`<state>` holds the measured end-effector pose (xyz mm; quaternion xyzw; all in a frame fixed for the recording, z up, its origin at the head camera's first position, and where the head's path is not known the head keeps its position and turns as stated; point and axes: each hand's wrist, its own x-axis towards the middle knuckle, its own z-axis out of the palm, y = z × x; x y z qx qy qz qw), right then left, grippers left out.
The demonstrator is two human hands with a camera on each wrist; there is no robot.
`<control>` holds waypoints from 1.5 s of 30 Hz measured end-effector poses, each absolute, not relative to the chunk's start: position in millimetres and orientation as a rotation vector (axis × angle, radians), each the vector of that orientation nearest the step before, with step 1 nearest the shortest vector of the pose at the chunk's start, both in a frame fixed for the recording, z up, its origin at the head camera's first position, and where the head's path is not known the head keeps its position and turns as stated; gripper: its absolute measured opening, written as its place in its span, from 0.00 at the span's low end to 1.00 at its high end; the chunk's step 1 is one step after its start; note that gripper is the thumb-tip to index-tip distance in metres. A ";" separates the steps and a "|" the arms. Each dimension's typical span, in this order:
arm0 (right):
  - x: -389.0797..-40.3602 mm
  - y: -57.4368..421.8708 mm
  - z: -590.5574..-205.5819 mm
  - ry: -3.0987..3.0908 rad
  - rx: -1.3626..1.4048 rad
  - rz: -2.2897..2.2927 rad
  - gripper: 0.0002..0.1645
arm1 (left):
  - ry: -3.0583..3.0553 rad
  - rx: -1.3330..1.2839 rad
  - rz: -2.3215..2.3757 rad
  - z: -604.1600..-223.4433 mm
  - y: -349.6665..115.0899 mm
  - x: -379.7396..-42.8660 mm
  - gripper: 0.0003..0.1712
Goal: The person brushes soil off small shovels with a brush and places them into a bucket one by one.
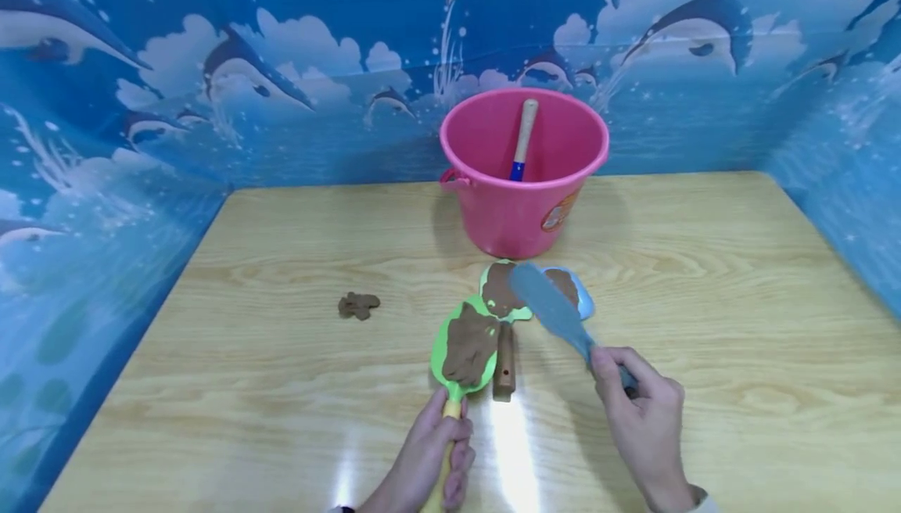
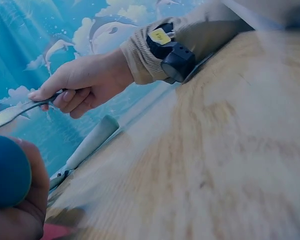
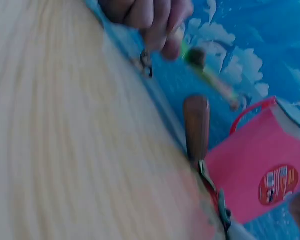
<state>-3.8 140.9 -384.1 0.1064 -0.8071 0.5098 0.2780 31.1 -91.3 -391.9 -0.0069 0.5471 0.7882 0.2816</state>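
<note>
Brown, lumpy clay [image 1: 469, 347] lies on an oval green shovel [image 1: 439, 350].

Pale table [image 1: 704, 278]: pink bucket [image 1: 500, 217], brown lump [image 1: 360, 305], brown-handled tool [image 1: 504, 364], blue piece [image 1: 586, 301].

Pink bucket [image 1: 503, 220] upright at far ctr. of wood-grain surface [image 1: 704, 278], w/ orange-red sticker [image 1: 560, 212] on its right side & reddish bail [image 1: 456, 180] at left. White-&-blue tool handle [image 1: 524, 138] leans inside. Blue backdrop [image 1: 303, 145] w/ dolphins [image 1: 711, 11] & clouds [image 1: 183, 52] on far, left & right sides.
</note>
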 end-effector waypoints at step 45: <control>-3.0 141.3 -384.3 -2.205 0.299 1.456 0.09 | 1.496 -0.055 2.077 -393.6 -88.2 29.9 0.08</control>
